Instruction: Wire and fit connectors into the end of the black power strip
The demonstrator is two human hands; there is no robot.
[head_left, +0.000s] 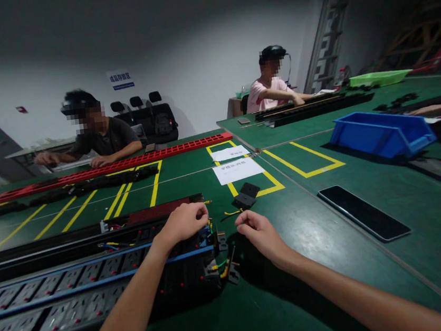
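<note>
Several long black power strips [97,270] with socket rows, red dots and blue edges lie side by side at the left. My left hand [187,221] rests over the right end of one strip, its fingers curled; what they grip there is hidden. To the right of that end, my right hand [257,229] is closed in a pinch at a short yellow and black wire [231,213]. Yellow-green wires [218,266] stick out of the nearer strip end, beside loose black end pieces [233,275]. A folded black plastic part [247,195] lies just beyond my right hand.
A phone-like black slab [363,212] and a blue bin [380,134] are at the right. White paper sheets [238,170] lie on the taped green table. Beyond is a long red rail [124,163]. Two people work across the table; another person's arm shows at the right edge.
</note>
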